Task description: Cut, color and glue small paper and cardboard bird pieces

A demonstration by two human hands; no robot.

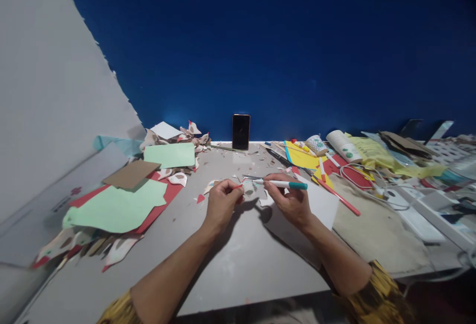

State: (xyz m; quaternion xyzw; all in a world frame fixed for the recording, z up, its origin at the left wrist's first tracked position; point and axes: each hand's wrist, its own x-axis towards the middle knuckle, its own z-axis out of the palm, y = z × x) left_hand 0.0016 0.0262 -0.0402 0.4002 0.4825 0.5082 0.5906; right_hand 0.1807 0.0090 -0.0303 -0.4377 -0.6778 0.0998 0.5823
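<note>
My left hand is closed in a pinch, and a tiny red scrap shows at its fingertips. Facing it, my right hand grips a white marker with a teal end. The marker's tip points left, toward the pinched scrap. A thin grey metal tool shows just beyond the tip; whether my right hand also holds it I cannot tell. Small paper cuttings lie under and around both hands, among them a red piece left of my left hand. A white sheet lies beneath my right forearm.
A phone stands upright against the blue wall. On the left are green paper, brown card and piled cut-outs. To the right lie a red marker, paper cups, a white cable and a beige cloth-like sheet.
</note>
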